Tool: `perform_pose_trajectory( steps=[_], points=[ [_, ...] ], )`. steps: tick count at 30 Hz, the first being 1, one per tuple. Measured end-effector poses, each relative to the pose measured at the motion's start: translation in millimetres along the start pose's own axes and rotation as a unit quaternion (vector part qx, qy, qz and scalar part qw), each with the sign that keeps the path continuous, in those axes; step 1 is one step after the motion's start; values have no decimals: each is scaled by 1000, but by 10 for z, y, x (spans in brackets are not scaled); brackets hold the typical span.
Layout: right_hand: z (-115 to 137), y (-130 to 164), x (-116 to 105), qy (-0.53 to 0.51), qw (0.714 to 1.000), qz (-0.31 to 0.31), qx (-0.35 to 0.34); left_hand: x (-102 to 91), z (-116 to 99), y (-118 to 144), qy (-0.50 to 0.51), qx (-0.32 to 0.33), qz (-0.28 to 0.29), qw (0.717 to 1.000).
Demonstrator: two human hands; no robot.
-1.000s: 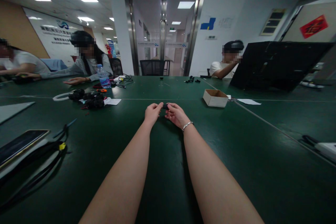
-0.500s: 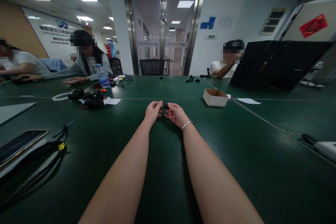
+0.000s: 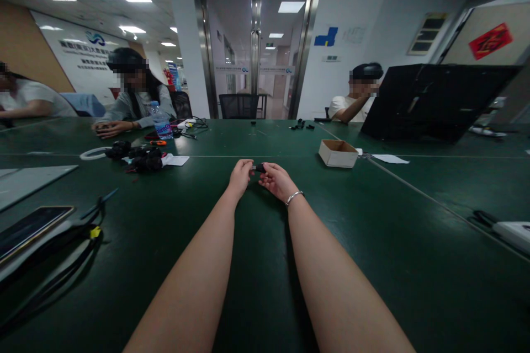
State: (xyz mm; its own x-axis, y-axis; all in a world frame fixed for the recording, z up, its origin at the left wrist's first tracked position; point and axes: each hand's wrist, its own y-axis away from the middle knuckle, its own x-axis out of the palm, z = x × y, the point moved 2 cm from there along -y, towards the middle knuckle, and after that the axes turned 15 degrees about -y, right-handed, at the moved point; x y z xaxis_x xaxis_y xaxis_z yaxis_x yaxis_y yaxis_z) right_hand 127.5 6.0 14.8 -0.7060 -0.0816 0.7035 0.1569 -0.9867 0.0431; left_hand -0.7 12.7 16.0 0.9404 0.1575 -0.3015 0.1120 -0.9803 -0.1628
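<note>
Over the green table (image 3: 260, 265), both hands meet at a small black piece with a grey, metal-looking end (image 3: 259, 167); it could be a cable connector, but it is too small to tell. My left hand (image 3: 240, 176) pinches its grey end between thumb and fingers. My right hand (image 3: 278, 181), with a silver bracelet at the wrist, grips the black end, the lower fingers curled beneath. Part of the piece is hidden by the fingertips.
An open cardboard box (image 3: 337, 157) stands right of my hands, near white paper (image 3: 389, 159). Black gear (image 3: 144, 159) and a water bottle (image 3: 161, 124) are to the left. A phone (image 3: 35, 229) and cables (image 3: 78, 265) lie near left. A large black screen (image 3: 434, 102) stands right; people sit opposite.
My left hand has shifted slightly left along the piece, and more of its grey end shows. Across the table, a person at the left has drawn their hands together.
</note>
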Motion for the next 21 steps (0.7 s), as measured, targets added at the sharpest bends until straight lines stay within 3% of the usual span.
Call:
perform_pose_trajectory(
  steps=[6, 12, 21],
  points=[
    [6, 11, 15, 6, 1000, 6, 6, -12, -24, 27, 4, -3, 9, 1000],
    [5, 11, 29, 9, 1000, 2, 9, -16, 1, 17, 1, -7, -18, 1000],
    [-9, 1, 14, 2, 1000, 9, 6, 1, 19, -7, -2, 1, 6, 1000]
  ],
)
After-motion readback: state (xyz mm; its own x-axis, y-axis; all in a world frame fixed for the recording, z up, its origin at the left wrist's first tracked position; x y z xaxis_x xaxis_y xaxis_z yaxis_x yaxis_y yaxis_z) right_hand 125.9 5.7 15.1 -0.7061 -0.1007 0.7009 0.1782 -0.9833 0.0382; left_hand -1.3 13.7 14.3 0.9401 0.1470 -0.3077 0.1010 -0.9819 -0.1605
